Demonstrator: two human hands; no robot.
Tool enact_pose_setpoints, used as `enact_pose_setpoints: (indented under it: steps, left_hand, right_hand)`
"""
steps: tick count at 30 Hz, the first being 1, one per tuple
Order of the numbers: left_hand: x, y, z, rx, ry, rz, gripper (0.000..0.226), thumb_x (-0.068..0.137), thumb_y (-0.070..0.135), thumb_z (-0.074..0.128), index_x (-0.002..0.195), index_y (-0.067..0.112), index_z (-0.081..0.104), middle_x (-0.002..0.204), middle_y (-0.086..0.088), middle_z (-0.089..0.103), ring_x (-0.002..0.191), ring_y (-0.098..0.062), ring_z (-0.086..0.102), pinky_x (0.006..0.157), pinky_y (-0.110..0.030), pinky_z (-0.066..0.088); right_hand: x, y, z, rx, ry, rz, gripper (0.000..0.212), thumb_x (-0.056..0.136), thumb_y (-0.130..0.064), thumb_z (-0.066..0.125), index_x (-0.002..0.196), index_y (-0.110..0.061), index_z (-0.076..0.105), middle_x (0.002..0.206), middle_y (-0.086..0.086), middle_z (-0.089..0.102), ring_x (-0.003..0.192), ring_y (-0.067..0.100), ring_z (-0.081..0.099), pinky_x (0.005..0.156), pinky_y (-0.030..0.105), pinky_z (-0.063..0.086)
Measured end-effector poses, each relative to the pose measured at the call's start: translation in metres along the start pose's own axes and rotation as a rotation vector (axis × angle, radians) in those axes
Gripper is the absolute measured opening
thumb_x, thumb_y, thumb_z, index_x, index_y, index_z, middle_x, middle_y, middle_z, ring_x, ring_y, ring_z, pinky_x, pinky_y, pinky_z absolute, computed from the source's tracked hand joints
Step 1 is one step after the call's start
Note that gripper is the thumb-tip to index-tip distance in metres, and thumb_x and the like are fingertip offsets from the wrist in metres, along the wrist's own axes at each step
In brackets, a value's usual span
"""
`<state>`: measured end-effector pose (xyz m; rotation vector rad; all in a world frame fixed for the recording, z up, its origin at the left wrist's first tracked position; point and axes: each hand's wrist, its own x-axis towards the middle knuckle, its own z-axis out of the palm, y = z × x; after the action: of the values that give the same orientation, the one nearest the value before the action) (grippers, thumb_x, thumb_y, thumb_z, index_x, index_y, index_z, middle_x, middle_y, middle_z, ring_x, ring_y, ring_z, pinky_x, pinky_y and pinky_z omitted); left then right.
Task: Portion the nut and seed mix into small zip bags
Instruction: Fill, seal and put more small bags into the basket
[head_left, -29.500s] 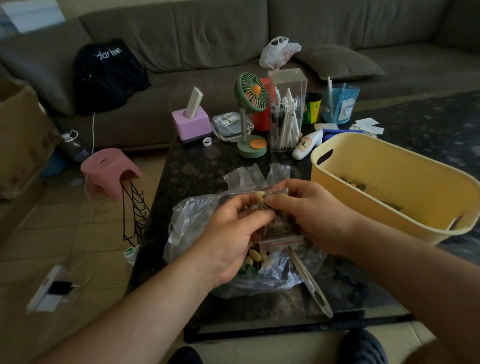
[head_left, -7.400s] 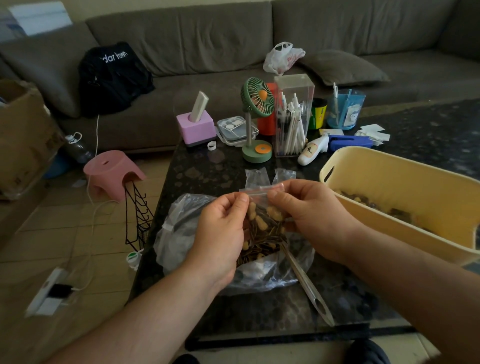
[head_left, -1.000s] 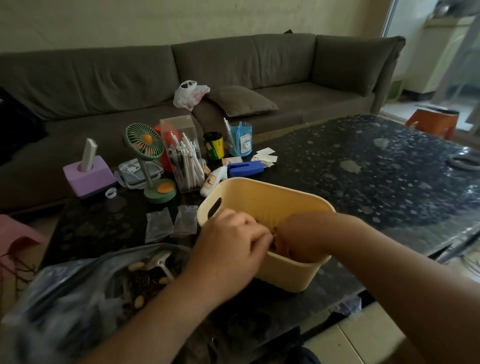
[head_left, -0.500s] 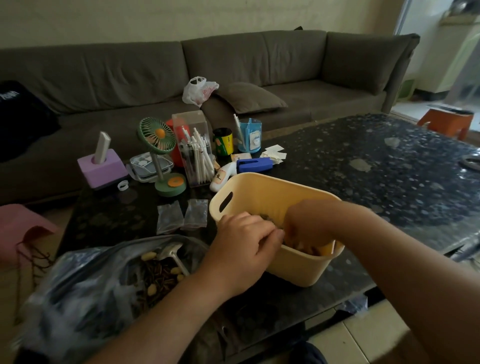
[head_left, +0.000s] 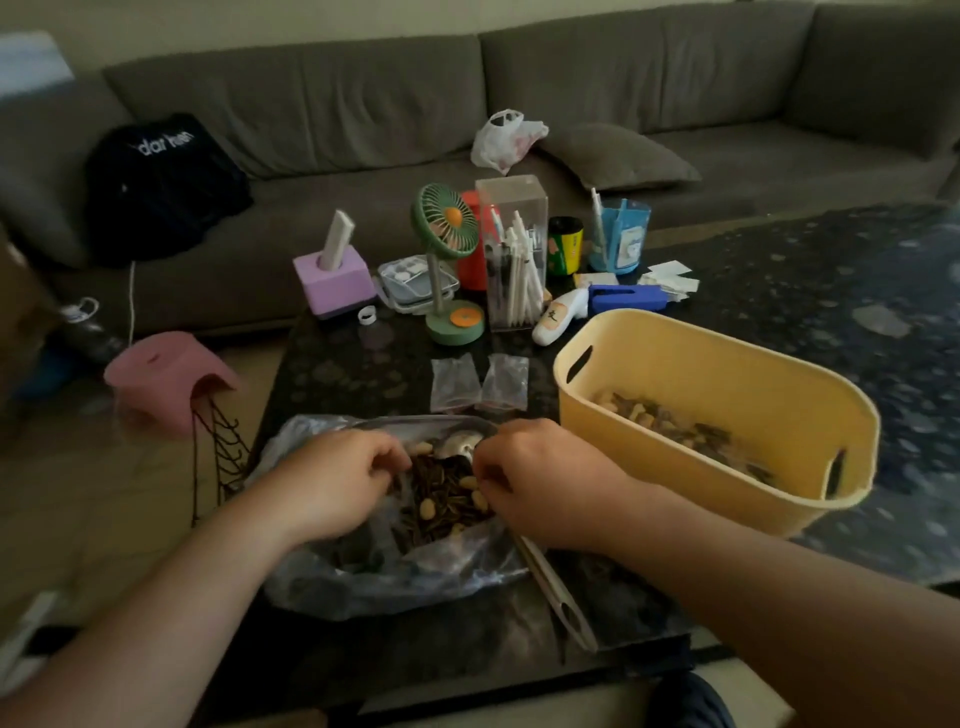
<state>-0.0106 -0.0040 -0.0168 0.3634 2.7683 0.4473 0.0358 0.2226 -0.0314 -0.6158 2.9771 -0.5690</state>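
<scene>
Reaching into a crinkled clear plastic bag (head_left: 363, 566) of dark slivered seeds and pale oval nuts (head_left: 441, 496), the left hand (head_left: 332, 483) and right hand (head_left: 540, 483) curl their fingers over the mix; whether they grip anything cannot be told. Two small flat zip bags (head_left: 478, 383) lie just beyond on the speckled black table (head_left: 831, 291), beside a smooth yellow tub (head_left: 727, 447) holding filled portions.

Basket (head_left: 779, 467) right of mix bag (head_left: 363, 571)
</scene>
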Motion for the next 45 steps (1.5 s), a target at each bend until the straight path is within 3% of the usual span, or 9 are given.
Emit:
enact_pose_setpoints:
  steps: [8,13,19,26,29,32,34,38,45]
  left_hand:
    - [-0.018,-0.029,0.009,0.071,-0.053,-0.048,0.021,0.098,0.055,0.066,0.113,0.041,0.070,0.098,0.022,0.061,0.087,0.002,0.058,0.069,-0.023,0.044]
    - [-0.030,-0.030,0.012,0.294,-0.222,-0.165,0.092,0.076,0.065,0.082,0.155,0.039,0.041,0.159,0.005,0.044,0.140,-0.020,0.047,0.109,-0.037,0.050]
    - [-0.023,-0.009,0.011,0.402,-0.270,-0.184,0.134,0.072,0.055,0.089,0.168,0.031,-0.001,0.172,-0.005,0.024,0.154,-0.032,0.032,0.119,-0.046,0.042]
    - [-0.017,0.018,0.019,0.321,0.091,0.076,0.033,0.096,0.033,0.070,0.128,0.029,0.068,0.128,0.002,0.056,0.114,-0.016,0.056,0.091,-0.031,0.050]
    - [-0.005,0.017,0.033,0.164,0.107,0.157,0.046,0.096,0.036,0.070,0.141,0.031,0.060,0.134,0.005,0.054,0.129,-0.017,0.052,0.100,-0.031,0.048]
    - [0.006,0.009,0.046,0.131,-0.032,0.094,0.110,0.072,0.073,0.080,0.161,0.032,0.031,0.161,0.006,0.037,0.151,-0.021,0.034,0.120,-0.043,0.037]
    - [0.010,0.004,0.048,0.132,-0.102,0.076,0.127,0.064,0.081,0.079,0.164,0.031,0.020,0.168,0.006,0.028,0.156,-0.022,0.024,0.125,-0.044,0.030]
    - [0.012,0.000,0.045,0.016,-0.001,0.101,0.086,0.086,0.062,0.076,0.157,0.032,0.037,0.160,0.007,0.043,0.147,-0.015,0.040,0.116,-0.034,0.038]
    - [0.011,-0.001,0.032,-0.101,0.167,0.138,0.040,0.106,0.026,0.058,0.145,0.036,0.058,0.147,0.013,0.056,0.135,-0.006,0.050,0.106,-0.023,0.038]
  right_hand:
    - [0.024,0.003,0.033,-0.041,-0.236,0.166,0.018,0.101,-0.031,0.056,0.093,-0.029,0.040,0.086,-0.010,0.040,0.086,0.019,0.051,0.073,0.031,0.040]
    - [0.024,0.000,0.028,-0.229,-0.304,0.230,0.014,0.101,-0.023,0.056,0.115,-0.025,0.054,0.116,0.007,0.065,0.096,0.024,0.064,0.076,0.033,0.051]
    - [0.012,0.005,0.012,-0.341,-0.255,0.250,0.036,0.103,-0.022,0.060,0.136,-0.020,0.045,0.119,0.007,0.063,0.103,0.025,0.068,0.071,0.030,0.048]
    - [0.016,0.018,0.023,-0.245,-0.130,0.215,0.025,0.105,-0.039,0.057,0.122,-0.020,0.056,0.115,0.005,0.060,0.095,0.022,0.061,0.076,0.032,0.048]
    - [0.028,0.018,0.030,-0.117,0.099,0.170,0.017,0.105,-0.025,0.055,0.120,-0.018,0.056,0.114,0.004,0.051,0.089,0.021,0.058,0.074,0.031,0.046]
    - [0.046,0.022,0.039,-0.020,0.155,0.205,0.038,0.093,0.000,0.059,0.127,-0.014,0.051,0.125,0.010,0.044,0.090,0.028,0.056,0.082,0.042,0.054]
    - [0.061,0.025,0.038,-0.007,0.157,0.292,0.055,0.088,0.006,0.061,0.136,-0.015,0.046,0.136,0.012,0.038,0.107,0.030,0.053,0.094,0.040,0.051]
    - [0.090,0.030,0.041,-0.163,0.101,0.406,0.062,0.090,-0.003,0.069,0.145,-0.014,0.041,0.148,0.017,0.035,0.131,0.039,0.041,0.108,0.045,0.044]
    - [0.113,0.055,0.043,-0.282,0.003,0.422,0.025,0.098,-0.012,0.063,0.123,-0.014,0.063,0.134,0.015,0.057,0.123,0.036,0.055,0.101,0.044,0.050]
